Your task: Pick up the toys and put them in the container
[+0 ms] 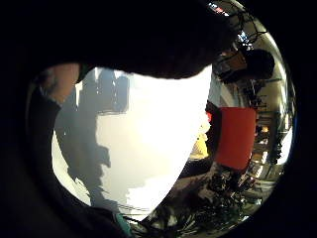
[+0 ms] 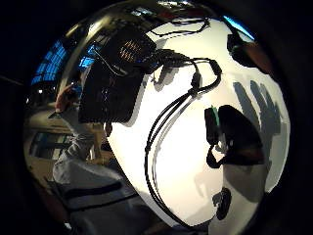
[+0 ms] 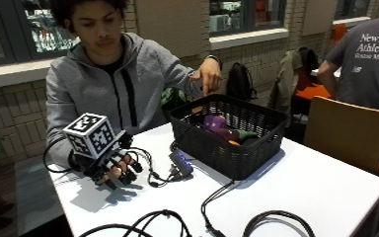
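Here, in the outside view, a person in a grey hoodie sits at a white table. The gloved right hand hovers just above the tabletop near the person's edge, at about 9 o'clock from the black basket; its fingers are spread and straight, pointing down toward the table and holding nothing. The bare left hand hangs over the basket's far rim at about 11 o'clock, fingers drooping, not touching it as far as can be seen.

The basket's long axis runs from near left to far right across the table. Inside it lie the toys: purple pieces with a bit of green and orange, bunched toward the near wall. Which way each one points cannot be told.

Between the gloved hand and the basket sits a small dark hub, just beside the basket's near left corner, and black cables loop over the table at 6 o'clock from the basket. A wooden chair stands at 3 o'clock.

The thumb side palm view shows what the outside view hides: the hand's shadow with splayed fingers on the table, the cables curving past, and the basket from its woven outer wall. The little finger side palm view shows mostly bare tabletop with a shadow, plus a red chair back beyond the table's edge.
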The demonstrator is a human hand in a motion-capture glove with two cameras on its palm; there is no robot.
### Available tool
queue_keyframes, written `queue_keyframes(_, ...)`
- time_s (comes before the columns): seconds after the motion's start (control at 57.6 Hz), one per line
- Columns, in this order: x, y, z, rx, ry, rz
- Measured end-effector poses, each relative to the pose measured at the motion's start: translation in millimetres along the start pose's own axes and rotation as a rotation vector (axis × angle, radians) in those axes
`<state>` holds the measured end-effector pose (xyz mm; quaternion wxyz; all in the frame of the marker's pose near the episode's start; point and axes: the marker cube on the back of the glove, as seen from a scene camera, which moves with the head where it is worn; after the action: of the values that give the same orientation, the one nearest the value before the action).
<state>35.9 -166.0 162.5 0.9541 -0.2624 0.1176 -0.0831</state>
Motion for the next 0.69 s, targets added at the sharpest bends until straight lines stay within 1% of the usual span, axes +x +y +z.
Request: queue_keyframes(0.695,-1.9,0.7,-0.7,-0.001,-0.016,-0.004)
